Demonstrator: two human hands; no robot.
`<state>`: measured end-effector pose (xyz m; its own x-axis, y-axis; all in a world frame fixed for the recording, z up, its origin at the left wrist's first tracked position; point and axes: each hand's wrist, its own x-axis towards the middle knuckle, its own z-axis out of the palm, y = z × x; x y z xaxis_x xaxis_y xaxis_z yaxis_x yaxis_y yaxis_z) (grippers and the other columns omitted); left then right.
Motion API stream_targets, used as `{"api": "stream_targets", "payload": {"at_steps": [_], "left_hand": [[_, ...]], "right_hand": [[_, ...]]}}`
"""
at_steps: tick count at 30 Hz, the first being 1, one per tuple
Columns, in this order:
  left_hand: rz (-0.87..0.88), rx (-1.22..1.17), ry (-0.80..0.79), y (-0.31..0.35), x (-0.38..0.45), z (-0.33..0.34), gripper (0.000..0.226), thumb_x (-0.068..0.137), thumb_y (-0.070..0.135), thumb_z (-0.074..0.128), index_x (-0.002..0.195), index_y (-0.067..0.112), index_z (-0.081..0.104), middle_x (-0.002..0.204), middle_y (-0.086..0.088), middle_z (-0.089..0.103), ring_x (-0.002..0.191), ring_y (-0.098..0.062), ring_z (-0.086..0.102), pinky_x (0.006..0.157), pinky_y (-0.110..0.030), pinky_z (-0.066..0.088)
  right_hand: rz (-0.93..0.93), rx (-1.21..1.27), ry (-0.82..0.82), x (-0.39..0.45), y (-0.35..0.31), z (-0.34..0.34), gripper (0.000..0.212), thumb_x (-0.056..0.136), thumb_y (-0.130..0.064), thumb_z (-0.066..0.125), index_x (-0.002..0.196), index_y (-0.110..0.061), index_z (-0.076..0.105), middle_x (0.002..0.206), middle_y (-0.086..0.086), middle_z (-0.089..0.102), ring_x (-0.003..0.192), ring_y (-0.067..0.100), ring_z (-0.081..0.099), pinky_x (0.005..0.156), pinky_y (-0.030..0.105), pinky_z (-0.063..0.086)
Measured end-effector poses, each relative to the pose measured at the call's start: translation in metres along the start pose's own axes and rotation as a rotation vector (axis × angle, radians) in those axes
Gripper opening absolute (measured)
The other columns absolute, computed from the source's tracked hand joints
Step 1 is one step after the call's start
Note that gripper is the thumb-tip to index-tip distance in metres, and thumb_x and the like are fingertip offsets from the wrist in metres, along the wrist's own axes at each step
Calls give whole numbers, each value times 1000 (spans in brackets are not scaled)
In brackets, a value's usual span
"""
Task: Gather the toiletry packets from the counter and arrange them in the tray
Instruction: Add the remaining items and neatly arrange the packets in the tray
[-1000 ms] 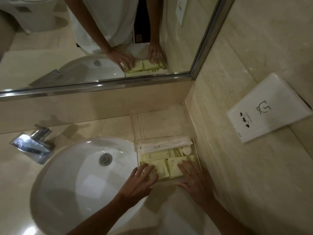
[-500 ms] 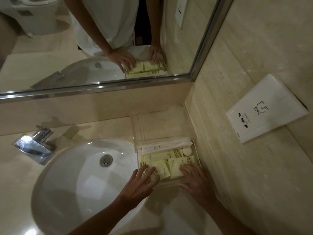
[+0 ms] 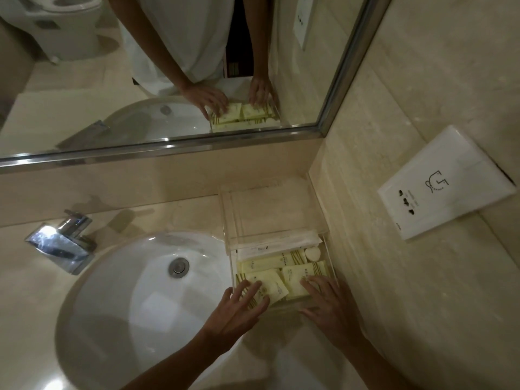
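The yellow toiletry packets (image 3: pixel 281 273) are being pressed flat inside the clear tray (image 3: pixel 329 250), which is sitting in the counter corner between the sink (image 3: pixel 135 291) and the side wall. Over the last second little is being changed: the left hand (image 3: pixel 239 308) has been eased slightly forward over the near-left packet, while the right hand (image 3: pixel 329 302) has been drawn back a touch toward the tray's near edge — small nudges, not a fresh pick-up. Both hands are being held flat with fingers spread, palms down; nothing is being gripped by either. A long white packet (image 3: pixel 270 246) and a small round white item (image 3: pixel 313 253) are being kept at the tray's far side. No loose packets are being shown on the visible counter, so the gathering is judged finished — only the final squaring-up is being done.
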<state>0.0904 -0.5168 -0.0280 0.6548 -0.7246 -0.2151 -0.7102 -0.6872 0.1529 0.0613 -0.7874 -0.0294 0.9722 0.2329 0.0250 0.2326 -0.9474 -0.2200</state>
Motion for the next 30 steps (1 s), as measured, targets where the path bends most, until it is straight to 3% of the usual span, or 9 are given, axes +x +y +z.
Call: {"api": "stream_targets", "payload": {"at_steps": [6, 16, 23, 27, 30], "left_hand": [[-11, -11, 20, 7, -2, -3, 70, 68, 42, 77, 129, 25, 48, 135, -12, 54, 114, -32, 58, 80, -43, 58], [-30, -18, 3, 12, -2, -3, 76, 58, 45, 81, 126, 27, 52, 131, -10, 58, 110, -29, 62, 78, -39, 58], [-40, -13, 23, 7, 0, -1, 74, 59, 47, 78, 125, 27, 51, 131, -10, 58, 110, -29, 62, 78, -39, 59], [-69, -31, 63, 3, 0, 0, 62, 71, 57, 65, 125, 29, 50, 133, -8, 56, 114, -28, 59, 82, -40, 58], [-153, -54, 66, 6, 1, -4, 62, 75, 69, 49, 123, 30, 50, 136, -10, 52, 118, -30, 55, 88, -47, 55]], "right_hand": [[3, 21, -34, -2, 5, -1, 65, 70, -59, 58, 128, -28, 54, 122, -5, 58, 116, 15, 48, 100, 44, 34], [-49, 28, 18, -4, 11, 6, 62, 70, -55, 61, 125, -28, 54, 124, -7, 52, 115, 15, 49, 98, 48, 37], [-63, 24, 83, -2, 9, 8, 68, 63, -48, 78, 123, -28, 54, 124, -6, 49, 114, 16, 48, 95, 47, 38], [31, 45, 1, 1, 3, 6, 87, 57, -50, 82, 132, -30, 44, 131, -6, 45, 121, 16, 42, 96, 50, 39], [89, 67, -5, 5, -2, -4, 94, 50, -55, 82, 133, -28, 45, 136, -5, 40, 125, 16, 37, 99, 45, 33]]}}
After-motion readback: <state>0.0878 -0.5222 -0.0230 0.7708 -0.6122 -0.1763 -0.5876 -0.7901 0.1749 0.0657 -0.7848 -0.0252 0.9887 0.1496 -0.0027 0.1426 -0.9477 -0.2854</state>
